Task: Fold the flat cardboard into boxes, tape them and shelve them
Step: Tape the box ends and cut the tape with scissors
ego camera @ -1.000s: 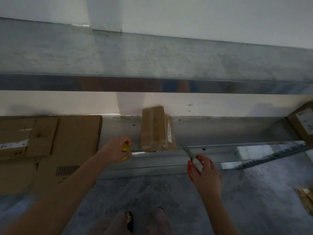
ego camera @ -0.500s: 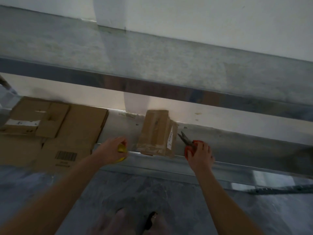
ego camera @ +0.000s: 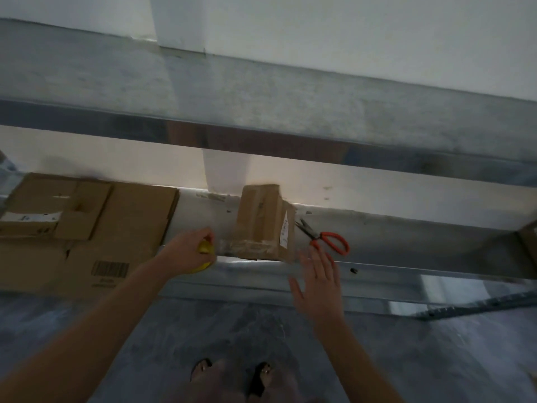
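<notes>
Centrally, on the lower galvanised metal shelf [ego camera: 406,237], sits the small brown cardboard box [ego camera: 263,222] – flaps closed and taped over, so its contents are hidden. A white label shows on its right side, and its near end reaches the shelf's front lip. Just right of it lie steel scissors with orange handles [ego camera: 325,238], blades pointing towards the box. Flat brown cardboard sheets [ego camera: 116,228] are stacked at the shelf's left end, one printed with a barcode.

An upper grey metal shelf [ego camera: 261,91] runs across above, against a white wall [ego camera: 348,39]. A grey concrete floor [ego camera: 174,338] lies below, with the person's sandalled feet [ego camera: 232,373] on it.

The left hand [ego camera: 189,253] is curled round a yellow rounded object [ego camera: 205,248] just left of the box, at the shelf edge. The right hand [ego camera: 318,282] is spread and relaxed, holding nothing – fingertips just short of the scissor handles. Bare shelf stretches away to the right of the scissors.
</notes>
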